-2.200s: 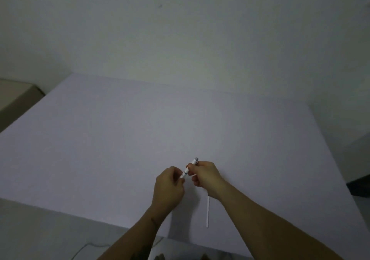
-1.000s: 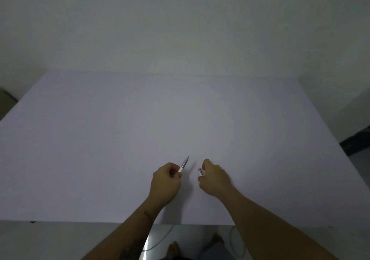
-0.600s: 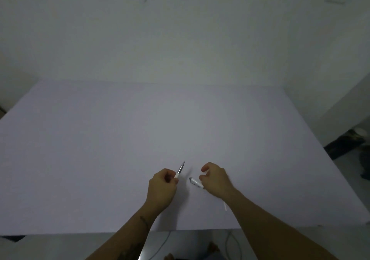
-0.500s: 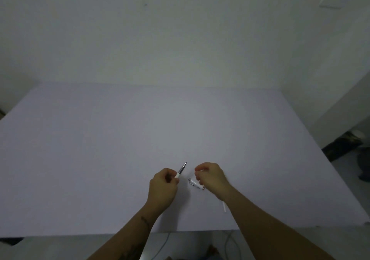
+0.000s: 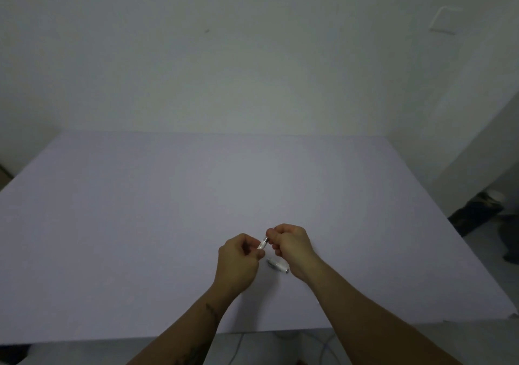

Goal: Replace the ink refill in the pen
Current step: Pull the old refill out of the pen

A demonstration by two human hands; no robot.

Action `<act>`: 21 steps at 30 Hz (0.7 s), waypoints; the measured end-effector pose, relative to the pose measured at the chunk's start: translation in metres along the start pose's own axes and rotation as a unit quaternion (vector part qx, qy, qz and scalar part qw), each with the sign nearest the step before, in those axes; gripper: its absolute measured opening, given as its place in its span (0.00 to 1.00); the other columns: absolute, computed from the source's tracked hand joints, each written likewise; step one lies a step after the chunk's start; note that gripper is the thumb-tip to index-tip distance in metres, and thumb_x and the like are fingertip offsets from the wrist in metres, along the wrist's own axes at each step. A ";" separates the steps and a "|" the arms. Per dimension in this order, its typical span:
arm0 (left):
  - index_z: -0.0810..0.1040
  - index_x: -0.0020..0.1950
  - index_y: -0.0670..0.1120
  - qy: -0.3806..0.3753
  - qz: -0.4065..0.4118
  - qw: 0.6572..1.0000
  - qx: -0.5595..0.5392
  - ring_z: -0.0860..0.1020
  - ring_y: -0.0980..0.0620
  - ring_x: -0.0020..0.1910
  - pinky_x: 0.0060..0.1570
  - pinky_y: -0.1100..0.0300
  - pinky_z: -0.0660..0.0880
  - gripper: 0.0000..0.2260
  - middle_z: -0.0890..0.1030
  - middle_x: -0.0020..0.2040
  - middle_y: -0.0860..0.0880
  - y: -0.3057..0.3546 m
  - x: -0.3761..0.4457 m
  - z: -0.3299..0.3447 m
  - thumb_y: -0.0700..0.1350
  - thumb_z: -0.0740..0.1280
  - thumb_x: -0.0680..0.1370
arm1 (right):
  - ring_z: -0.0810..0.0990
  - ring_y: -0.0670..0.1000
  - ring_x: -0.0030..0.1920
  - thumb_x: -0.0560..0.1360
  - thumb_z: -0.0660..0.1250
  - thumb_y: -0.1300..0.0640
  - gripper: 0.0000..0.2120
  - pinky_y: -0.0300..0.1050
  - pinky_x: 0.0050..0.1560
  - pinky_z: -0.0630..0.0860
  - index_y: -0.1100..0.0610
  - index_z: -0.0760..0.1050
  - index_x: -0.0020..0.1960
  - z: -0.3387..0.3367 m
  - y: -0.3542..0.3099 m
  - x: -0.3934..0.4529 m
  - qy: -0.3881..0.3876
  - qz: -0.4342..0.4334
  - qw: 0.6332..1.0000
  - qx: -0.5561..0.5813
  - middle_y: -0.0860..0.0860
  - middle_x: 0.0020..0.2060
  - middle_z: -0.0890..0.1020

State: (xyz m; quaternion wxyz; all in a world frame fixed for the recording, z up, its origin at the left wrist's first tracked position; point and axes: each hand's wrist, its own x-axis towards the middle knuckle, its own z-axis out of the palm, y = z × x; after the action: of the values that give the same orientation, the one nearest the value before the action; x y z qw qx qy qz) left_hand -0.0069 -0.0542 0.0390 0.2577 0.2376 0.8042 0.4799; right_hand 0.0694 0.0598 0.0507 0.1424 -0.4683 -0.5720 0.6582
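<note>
Pen front half (image 5: 263, 244) sits pinched btwn our left hand (image 5: 238, 258) and right hand (image 5: 290, 242), both closed on it; barrel half (image 5: 278, 266) lies on table (image 5: 140, 210) at 5 o'clock. We're prob. pulling the old refill; next needs a straight pull.

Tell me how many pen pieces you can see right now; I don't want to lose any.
2. One pen piece is pinched between the left hand and right hand. The other pen piece lies on the table by the right wrist. More may be hidden.
</note>
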 end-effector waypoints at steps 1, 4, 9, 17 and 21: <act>0.79 0.39 0.53 -0.007 -0.002 1.000 -0.005 0.81 0.53 0.37 0.35 0.66 0.74 0.09 0.82 0.37 0.52 0.001 0.000 -0.002 0.38 0.71 0.74 | 0.76 0.51 0.36 0.76 0.68 0.63 0.07 0.43 0.38 0.75 0.59 0.82 0.40 0.000 0.000 -0.001 -0.002 -0.006 1.000 0.000 0.54 0.34 0.81; 0.82 0.41 0.48 -0.033 -0.016 0.999 -0.034 0.82 0.49 0.38 0.41 0.58 0.80 0.07 0.84 0.36 0.48 0.003 -0.002 -0.007 0.38 0.68 0.76 | 0.77 0.50 0.36 0.76 0.65 0.66 0.11 0.41 0.38 0.76 0.58 0.83 0.40 -0.003 -0.003 -0.002 -0.025 -0.024 0.999 -0.001 0.52 0.34 0.83; 0.82 0.43 0.47 -0.035 -0.003 0.999 -0.040 0.82 0.51 0.38 0.40 0.60 0.78 0.06 0.84 0.37 0.48 0.003 -0.006 -0.009 0.39 0.67 0.77 | 0.77 0.51 0.36 0.77 0.65 0.66 0.08 0.42 0.38 0.77 0.63 0.83 0.46 -0.010 -0.006 -0.004 -0.075 0.016 0.996 0.052 0.55 0.35 0.82; 0.82 0.45 0.47 -0.014 0.005 1.000 -0.012 0.81 0.51 0.40 0.38 0.65 0.76 0.05 0.83 0.39 0.49 0.008 -0.006 -0.004 0.38 0.68 0.76 | 0.74 0.51 0.34 0.75 0.70 0.62 0.07 0.44 0.35 0.73 0.60 0.81 0.38 -0.006 -0.007 -0.005 -0.014 -0.003 1.000 0.016 0.54 0.32 0.79; 0.81 0.43 0.50 -0.012 -0.001 1.000 -0.003 0.81 0.51 0.39 0.35 0.67 0.73 0.06 0.83 0.38 0.50 0.008 -0.004 -0.005 0.39 0.68 0.76 | 0.77 0.52 0.40 0.77 0.64 0.68 0.11 0.44 0.41 0.76 0.59 0.83 0.42 -0.011 -0.011 -0.007 -0.057 0.002 0.998 0.006 0.55 0.37 0.82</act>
State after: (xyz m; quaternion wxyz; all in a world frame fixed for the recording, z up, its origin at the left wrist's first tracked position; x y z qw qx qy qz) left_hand -0.0056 -0.0566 0.0487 0.2686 0.2418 0.8001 0.4788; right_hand 0.0782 0.0650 0.0653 0.1106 -0.4301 -0.5742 0.6878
